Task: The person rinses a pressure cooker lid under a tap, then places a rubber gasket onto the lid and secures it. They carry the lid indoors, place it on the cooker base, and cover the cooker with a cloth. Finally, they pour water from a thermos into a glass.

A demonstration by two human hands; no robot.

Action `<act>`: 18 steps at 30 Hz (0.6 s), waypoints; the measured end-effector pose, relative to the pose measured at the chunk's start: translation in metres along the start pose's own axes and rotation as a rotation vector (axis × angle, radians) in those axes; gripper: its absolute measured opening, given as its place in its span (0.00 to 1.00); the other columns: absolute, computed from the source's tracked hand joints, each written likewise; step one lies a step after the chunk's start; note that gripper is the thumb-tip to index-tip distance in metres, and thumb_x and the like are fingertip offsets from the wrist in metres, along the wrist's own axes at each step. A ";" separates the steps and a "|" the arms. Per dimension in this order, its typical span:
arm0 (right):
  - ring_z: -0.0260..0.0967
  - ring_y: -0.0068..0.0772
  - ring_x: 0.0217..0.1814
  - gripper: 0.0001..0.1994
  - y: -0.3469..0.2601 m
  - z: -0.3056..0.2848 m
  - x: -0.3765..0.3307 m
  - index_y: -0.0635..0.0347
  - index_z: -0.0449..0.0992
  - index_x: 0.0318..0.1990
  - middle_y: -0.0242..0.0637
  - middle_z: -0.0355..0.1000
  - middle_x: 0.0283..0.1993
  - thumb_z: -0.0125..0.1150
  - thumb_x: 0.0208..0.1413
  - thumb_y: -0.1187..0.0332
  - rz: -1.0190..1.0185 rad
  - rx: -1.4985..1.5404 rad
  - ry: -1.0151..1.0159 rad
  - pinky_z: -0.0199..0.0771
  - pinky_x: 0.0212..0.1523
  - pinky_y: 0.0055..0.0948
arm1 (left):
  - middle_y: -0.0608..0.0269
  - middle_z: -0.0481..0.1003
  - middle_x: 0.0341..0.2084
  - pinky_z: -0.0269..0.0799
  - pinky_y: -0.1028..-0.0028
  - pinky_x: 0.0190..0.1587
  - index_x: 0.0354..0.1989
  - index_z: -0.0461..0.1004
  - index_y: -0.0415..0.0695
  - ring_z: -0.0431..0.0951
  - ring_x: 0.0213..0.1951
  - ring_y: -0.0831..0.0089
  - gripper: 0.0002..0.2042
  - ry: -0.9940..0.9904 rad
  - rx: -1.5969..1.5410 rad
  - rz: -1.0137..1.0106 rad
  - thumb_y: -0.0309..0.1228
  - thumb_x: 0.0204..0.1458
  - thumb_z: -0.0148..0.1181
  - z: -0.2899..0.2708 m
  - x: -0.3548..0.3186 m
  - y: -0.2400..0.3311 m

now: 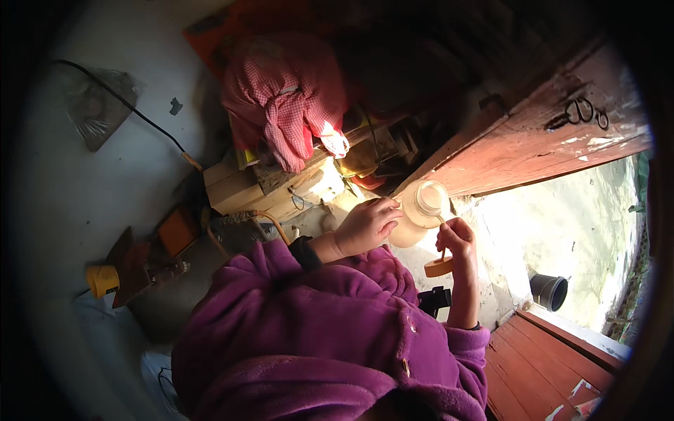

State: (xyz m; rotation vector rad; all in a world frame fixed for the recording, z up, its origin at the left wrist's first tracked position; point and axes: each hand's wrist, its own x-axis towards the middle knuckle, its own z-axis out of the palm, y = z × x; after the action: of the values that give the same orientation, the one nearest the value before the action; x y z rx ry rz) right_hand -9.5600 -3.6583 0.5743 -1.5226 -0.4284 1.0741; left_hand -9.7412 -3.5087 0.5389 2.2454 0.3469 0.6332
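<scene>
Between both hands is the translucent, wide-mouthed jar (417, 224); left of it, the left hand (365, 227) stretches over, fingers half curled at its side; right of it, the raised right hand (457, 238) closes round a slim pale stick (442, 219), a flat tan disc (438, 267) just below; crumpled checked cloth (288, 95) lies beyond the jar, near scuffed red wood (523, 144)

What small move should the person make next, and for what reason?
Perhaps curl the left hand further around the pale jar to steady it: the jar is uncapped, that hand is only at its side, and the right hand holds a thin stick close by.
</scene>
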 end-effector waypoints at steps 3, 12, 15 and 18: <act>0.63 0.21 0.22 0.09 0.029 -0.059 -0.048 0.60 0.68 0.28 0.31 0.66 0.21 0.59 0.54 0.66 0.050 0.064 0.126 0.62 0.26 0.22 | 0.56 0.72 0.38 0.72 0.66 0.43 0.39 0.74 0.42 0.75 0.41 0.57 0.10 -0.079 -0.098 0.057 0.23 0.46 0.59 0.062 0.001 0.030; 0.62 0.20 0.20 0.09 0.097 -0.226 -0.154 0.57 0.68 0.29 0.29 0.66 0.21 0.58 0.57 0.64 0.060 0.317 0.485 0.62 0.24 0.20 | 0.57 0.72 0.37 0.71 0.65 0.43 0.37 0.74 0.42 0.74 0.40 0.58 0.08 -0.524 -0.035 0.334 0.27 0.47 0.58 0.205 0.038 0.109; 0.63 0.20 0.22 0.11 0.105 -0.282 -0.174 0.57 0.69 0.30 0.28 0.65 0.22 0.59 0.57 0.61 0.015 0.292 0.601 0.64 0.25 0.21 | 0.57 0.73 0.39 0.71 0.64 0.43 0.39 0.75 0.42 0.74 0.41 0.57 0.09 -0.577 0.017 0.320 0.28 0.49 0.58 0.232 0.070 0.123; 0.61 0.18 0.21 0.09 0.107 -0.332 -0.179 0.58 0.71 0.30 0.27 0.65 0.21 0.60 0.56 0.64 -0.042 0.462 0.701 0.63 0.24 0.19 | 0.55 0.73 0.40 0.72 0.63 0.44 0.40 0.75 0.41 0.75 0.41 0.56 0.09 -0.657 -0.009 0.296 0.27 0.49 0.58 0.261 0.107 0.127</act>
State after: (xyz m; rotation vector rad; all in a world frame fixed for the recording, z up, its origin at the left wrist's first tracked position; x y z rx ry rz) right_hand -9.4145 -4.0176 0.5158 -1.3509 0.2604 0.4973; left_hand -9.5038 -3.7059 0.5150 2.3647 -0.3179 0.0135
